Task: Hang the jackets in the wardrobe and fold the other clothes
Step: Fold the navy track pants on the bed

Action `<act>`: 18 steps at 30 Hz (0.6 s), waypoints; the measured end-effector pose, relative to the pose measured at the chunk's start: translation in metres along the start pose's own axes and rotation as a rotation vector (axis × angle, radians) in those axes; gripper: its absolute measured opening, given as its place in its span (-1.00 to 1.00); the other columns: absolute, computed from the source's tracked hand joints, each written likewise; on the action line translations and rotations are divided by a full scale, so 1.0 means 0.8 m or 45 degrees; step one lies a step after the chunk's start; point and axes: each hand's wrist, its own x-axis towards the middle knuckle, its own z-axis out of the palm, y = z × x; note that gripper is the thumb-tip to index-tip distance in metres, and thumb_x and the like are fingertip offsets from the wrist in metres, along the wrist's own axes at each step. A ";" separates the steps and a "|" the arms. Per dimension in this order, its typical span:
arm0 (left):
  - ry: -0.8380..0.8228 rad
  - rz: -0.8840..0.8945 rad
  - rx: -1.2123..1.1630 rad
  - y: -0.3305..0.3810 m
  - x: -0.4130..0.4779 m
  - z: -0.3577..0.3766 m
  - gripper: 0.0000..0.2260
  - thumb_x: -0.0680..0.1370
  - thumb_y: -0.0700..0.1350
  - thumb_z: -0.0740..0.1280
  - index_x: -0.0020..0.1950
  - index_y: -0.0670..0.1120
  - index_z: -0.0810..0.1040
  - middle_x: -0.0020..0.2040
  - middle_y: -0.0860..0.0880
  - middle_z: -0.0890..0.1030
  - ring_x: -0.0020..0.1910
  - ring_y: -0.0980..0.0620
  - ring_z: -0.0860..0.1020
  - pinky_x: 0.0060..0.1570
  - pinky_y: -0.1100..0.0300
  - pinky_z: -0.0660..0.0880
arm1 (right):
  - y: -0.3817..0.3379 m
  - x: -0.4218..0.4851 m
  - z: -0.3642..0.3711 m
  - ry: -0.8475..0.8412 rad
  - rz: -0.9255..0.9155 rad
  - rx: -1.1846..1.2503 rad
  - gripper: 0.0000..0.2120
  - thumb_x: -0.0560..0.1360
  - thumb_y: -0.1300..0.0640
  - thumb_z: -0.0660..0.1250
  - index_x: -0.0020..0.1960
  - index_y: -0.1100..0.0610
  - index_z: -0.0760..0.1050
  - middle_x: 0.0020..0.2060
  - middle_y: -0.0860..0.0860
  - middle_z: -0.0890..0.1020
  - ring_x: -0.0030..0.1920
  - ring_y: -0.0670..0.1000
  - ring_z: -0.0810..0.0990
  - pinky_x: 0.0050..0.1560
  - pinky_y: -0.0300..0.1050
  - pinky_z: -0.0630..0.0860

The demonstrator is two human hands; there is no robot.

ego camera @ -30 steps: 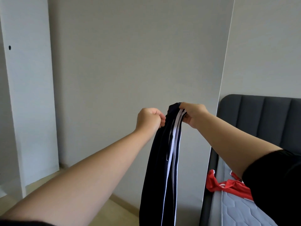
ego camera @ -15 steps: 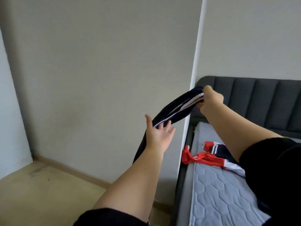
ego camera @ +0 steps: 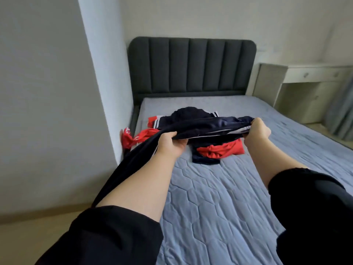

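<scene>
At 7 o'clock and 4 o'clock of the view, two black sleeves are seen, with bare forearms reaching forward from them. A pale wooden floor (ego camera: pixel 28 236) lies at 8 o'clock, and a blue-grey quilted mattress (ego camera: pixel 219 207) fills the lower middle and right.

Above the mattress, a pair of dark navy trousers with white side stripes (ego camera: pixel 210 127) is held stretched between both hands. The left hand (ego camera: pixel 172 144) is clenched on the cloth at 9 o'clock of the stretched span, and the right hand (ego camera: pixel 257 132) is clenched on the striped end at 3 o'clock. The rest of the trousers trails down towards 7 o'clock along the left forearm.

Half a second ago the trousers were gripped by the right hand alone, beside the wall, while the left hand was spread flat beneath them; now they have been carried over the bed and are gripped by both.

Just beyond the hands, at 12 o'clock, a heap of red and navy clothes (ego camera: pixel 215 150) lies on the mattress. A red garment (ego camera: pixel 128 138) hangs over the bed edge at 10 o'clock. Farther off stands a dark grey padded headboard (ego camera: pixel 191 66), and at 2 o'clock a white desk with drawers (ego camera: pixel 313 73) beside a grey curtain (ego camera: pixel 342 111).
</scene>
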 end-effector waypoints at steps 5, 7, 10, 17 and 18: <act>-0.078 -0.463 0.237 -0.167 0.014 0.005 -0.76 0.56 -0.39 0.04 -0.01 -0.27 0.49 -0.06 -0.20 0.57 -0.11 -0.12 0.55 -0.15 0.12 0.55 | -0.018 0.096 -0.141 0.213 -0.119 -0.127 -0.74 0.54 0.22 0.14 0.20 0.20 0.42 0.07 0.12 0.54 -0.12 0.02 0.45 -0.15 -0.16 0.38; -0.167 -0.705 0.520 -0.217 0.011 -0.008 -0.78 0.58 -0.33 0.07 -0.05 -0.23 0.50 -0.10 -0.16 0.59 -0.11 -0.09 0.55 -0.08 0.06 0.48 | -0.007 0.127 -0.191 0.257 -0.164 -0.418 -0.70 0.55 0.22 0.17 0.26 0.24 0.44 0.12 0.18 0.56 -0.10 -0.01 0.43 -0.10 -0.14 0.39; -0.212 -1.025 1.203 -0.258 0.010 -0.041 -0.78 0.63 -0.17 0.07 0.10 -0.19 0.48 0.07 -0.09 0.57 0.06 -0.07 0.55 0.03 0.07 0.42 | 0.039 0.161 -0.249 0.350 -0.076 -0.891 -0.89 0.51 0.26 0.22 0.03 0.21 0.44 0.12 0.22 0.57 -0.09 0.05 0.48 -0.07 -0.06 0.44; 0.106 -0.952 1.709 -0.231 0.035 -0.118 -0.65 0.66 -0.17 0.03 0.42 -0.21 0.28 0.38 -0.17 0.41 0.34 -0.13 0.40 0.28 0.01 0.31 | 0.169 0.170 -0.250 0.177 0.161 -1.464 -0.56 0.51 0.21 0.21 0.37 0.24 0.27 0.35 0.23 0.34 0.35 0.23 0.32 0.33 0.01 0.25; 0.133 -0.945 1.784 -0.223 0.039 -0.125 -0.67 0.65 -0.17 0.05 0.41 -0.22 0.30 0.38 -0.15 0.41 0.34 -0.12 0.40 0.27 0.02 0.32 | 0.186 0.166 -0.242 0.100 0.147 -1.529 -0.55 0.52 0.19 0.20 0.38 0.24 0.26 0.37 0.23 0.32 0.36 0.23 0.30 0.34 0.02 0.24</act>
